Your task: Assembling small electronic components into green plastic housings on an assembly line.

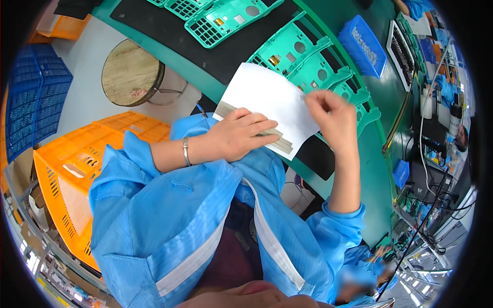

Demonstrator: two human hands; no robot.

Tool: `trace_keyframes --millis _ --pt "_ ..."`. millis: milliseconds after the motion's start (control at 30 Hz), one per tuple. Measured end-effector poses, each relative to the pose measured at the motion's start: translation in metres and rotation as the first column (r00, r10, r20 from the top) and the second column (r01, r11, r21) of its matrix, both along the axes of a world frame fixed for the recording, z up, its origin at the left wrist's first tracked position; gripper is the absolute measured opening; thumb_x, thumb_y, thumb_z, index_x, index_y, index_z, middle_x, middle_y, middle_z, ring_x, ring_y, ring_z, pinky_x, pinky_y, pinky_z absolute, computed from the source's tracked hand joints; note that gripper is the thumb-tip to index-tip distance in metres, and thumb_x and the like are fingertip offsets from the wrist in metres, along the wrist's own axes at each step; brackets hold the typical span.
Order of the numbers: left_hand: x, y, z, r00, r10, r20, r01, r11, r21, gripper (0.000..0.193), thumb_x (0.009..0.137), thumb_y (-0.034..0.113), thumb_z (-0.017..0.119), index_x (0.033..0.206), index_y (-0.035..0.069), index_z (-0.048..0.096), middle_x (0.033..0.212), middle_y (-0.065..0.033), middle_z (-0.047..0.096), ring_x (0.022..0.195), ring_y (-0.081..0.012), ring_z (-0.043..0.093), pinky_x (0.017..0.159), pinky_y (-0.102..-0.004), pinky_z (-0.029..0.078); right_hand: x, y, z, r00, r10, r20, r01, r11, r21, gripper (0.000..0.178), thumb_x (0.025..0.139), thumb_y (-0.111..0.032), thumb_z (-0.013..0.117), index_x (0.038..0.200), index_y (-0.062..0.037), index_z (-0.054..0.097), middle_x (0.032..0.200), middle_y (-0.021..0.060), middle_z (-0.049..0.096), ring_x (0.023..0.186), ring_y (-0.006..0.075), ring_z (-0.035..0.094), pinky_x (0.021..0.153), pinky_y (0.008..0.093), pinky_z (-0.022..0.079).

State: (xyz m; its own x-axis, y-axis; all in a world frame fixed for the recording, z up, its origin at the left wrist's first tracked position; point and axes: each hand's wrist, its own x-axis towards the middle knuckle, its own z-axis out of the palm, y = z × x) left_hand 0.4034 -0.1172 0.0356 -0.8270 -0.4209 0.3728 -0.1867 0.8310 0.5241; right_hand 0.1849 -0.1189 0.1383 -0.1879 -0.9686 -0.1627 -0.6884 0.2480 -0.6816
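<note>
My left hand (242, 134) lies across the lower part of a white sheet (267, 88), its fingers stretched out over a band of grey-tan strips (280, 145). The sheet overlaps the near edge of the bench. Above the sheet's right edge, my right hand (333, 117) is raised with thumb and fingers pinched together. Its fingertips are slightly blurred, and whatever may be between them cannot be made out. Just beyond the sheet stand several green plastic housings (311, 68) in a row, with grid openings and small amber patches. The sheet partly covers the nearest ones.
Another green housing (226, 23) rests on a black mat (159, 25). A blue bin (362, 46) of small pale parts stands at the far right, beside a dark tray (400, 54). To my left are a round stool (131, 72), an orange crate (67, 179) and blue crates (38, 95).
</note>
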Motion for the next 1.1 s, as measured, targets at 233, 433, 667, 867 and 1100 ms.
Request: trace_keyframes --millis 233,433,667,867,1100 --pt "0.002 -0.003 -0.004 0.998 -0.035 0.048 0.034 0.999 0.018 0.044 0.081 0.009 0.054 0.123 0.021 0.056 0.131 -0.0035 0.049 0.117 -0.0172 0.047 0.096 -0.0327 0.033 0.001 -0.075 -0.015 0.968 0.096 -0.232 -0.082 0.994 0.07 0.018 0.076 -0.02 0.065 0.084 -0.0049 0.069 0.063 0.0109 0.062 0.056 0.0223 0.059 0.055 0.0335 0.046" --pt "0.004 -0.003 -0.011 0.994 -0.075 0.078 0.075 0.997 0.011 0.048 0.081 0.009 0.054 0.128 0.02 0.052 0.137 -0.0021 0.044 0.123 -0.0161 0.042 0.098 -0.0321 0.032 0.01 -0.091 -0.015 0.914 0.167 -0.369 -0.127 0.983 0.129 0.015 0.078 -0.021 0.062 0.081 -0.0081 0.069 0.061 0.0122 0.062 0.06 0.0294 0.061 0.06 0.0388 0.047" --pt "0.003 -0.003 -0.014 0.998 -0.065 0.015 0.065 0.998 -0.008 0.047 0.08 0.009 0.055 0.127 0.019 0.053 0.135 -0.002 0.045 0.123 -0.016 0.041 0.099 -0.0312 0.031 0.007 -0.095 -0.02 0.858 0.229 -0.459 -0.188 0.973 0.134 0.012 0.079 -0.021 0.061 0.08 -0.0108 0.068 0.065 0.0122 0.063 0.065 0.0312 0.062 0.064 0.0404 0.049" --pt "0.003 -0.002 -0.015 0.998 -0.058 0.002 0.058 0.998 -0.018 0.046 0.081 0.01 0.055 0.126 0.018 0.053 0.135 -0.002 0.045 0.122 -0.016 0.041 0.099 -0.0308 0.031 0.008 -0.094 -0.022 0.829 0.265 -0.493 -0.232 0.964 0.128 0.013 0.079 -0.021 0.061 0.08 -0.0105 0.068 0.068 0.0117 0.064 0.068 0.0308 0.063 0.064 0.0409 0.049" --pt "0.0 -0.001 -0.011 0.994 -0.087 0.065 0.086 0.996 0.012 0.045 0.084 0.009 0.053 0.128 0.02 0.052 0.136 -0.0022 0.045 0.123 -0.0157 0.041 0.099 -0.0311 0.031 0.004 -0.083 -0.029 0.815 0.22 -0.536 -0.238 0.97 0.036 0.014 0.081 -0.02 0.06 0.083 -0.0094 0.068 0.072 0.0114 0.065 0.069 0.0303 0.064 0.064 0.04 0.05"
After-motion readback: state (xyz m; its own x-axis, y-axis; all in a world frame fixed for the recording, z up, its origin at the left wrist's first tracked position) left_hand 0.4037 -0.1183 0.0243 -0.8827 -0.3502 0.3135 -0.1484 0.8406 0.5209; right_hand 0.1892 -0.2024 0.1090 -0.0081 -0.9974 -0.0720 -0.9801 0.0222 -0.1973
